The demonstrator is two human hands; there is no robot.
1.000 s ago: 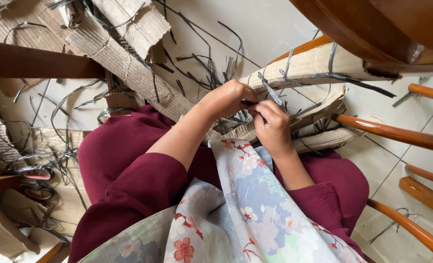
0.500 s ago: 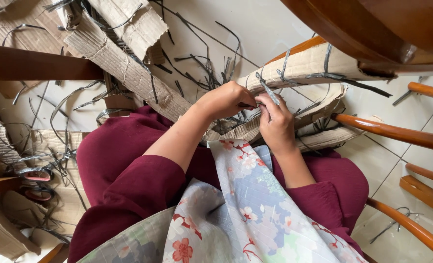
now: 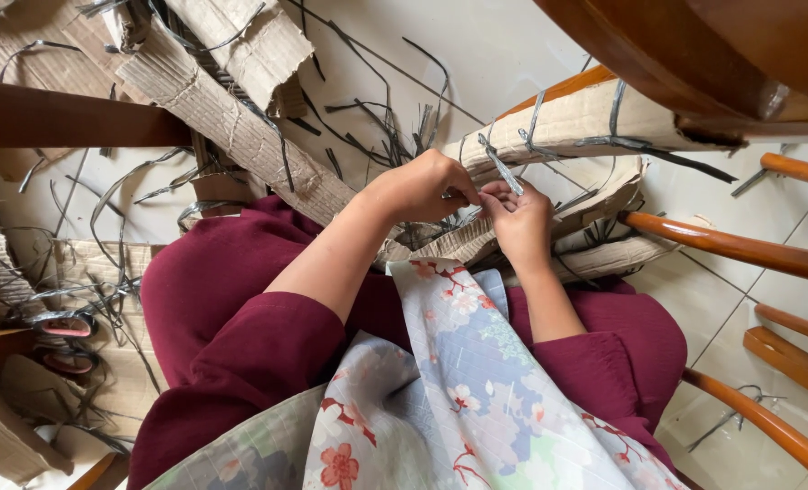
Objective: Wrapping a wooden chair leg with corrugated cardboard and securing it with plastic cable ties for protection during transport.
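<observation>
Your left hand (image 3: 419,186) and right hand (image 3: 519,218) meet over your lap, both grips pinching the grey strap (image 3: 502,165) that binds the cardboard-wrapped chair leg (image 3: 586,118) just beyond your fingertips. The strap's loose end sticks up between your thumbs. Cut straps litter the floor (image 3: 504,54), and red-handled scissors (image 3: 59,324) lie on cardboard well to your left.

maroon clothing (image 3: 222,299) | floral scarf (image 3: 458,381) (pale, red blossoms) | tan cardboard (image 3: 241,127) | strap (image 3: 504,168) seemingly grey
</observation>
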